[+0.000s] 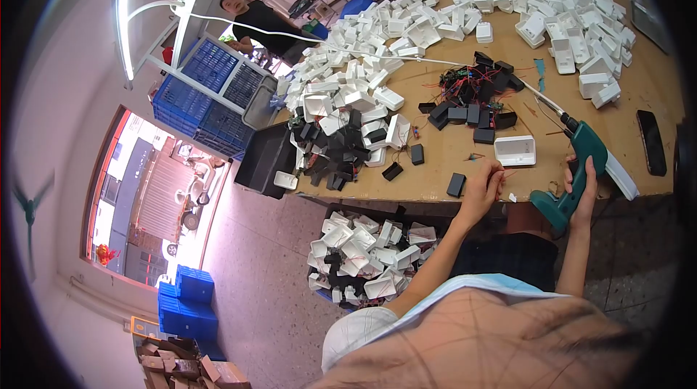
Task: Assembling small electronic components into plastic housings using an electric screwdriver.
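My right hand [581,186] is wrapped round the handle of a green pistol-grip soldering gun [587,146]. Its black collar and long thin tip point toward the far left, over the tabletop. My left hand [485,184] is closed at the table's front edge, fingertips pressed together; what they hold is too small to make out, with thin reddish wire beside them. Just beyond it lies an open white plastic case [515,150]. A small black box [456,184] lies left of that hand. Farther back is a heap of black boxes with red wires [475,91].
White cases [421,26] are piled along the back of the cardboard-covered table [435,160]. More black boxes [330,149] lie at left, by a black bin [265,160]. A full tub of white cases [363,251] stands below. A phone [651,142] lies at right. A person [265,30] stands beyond.
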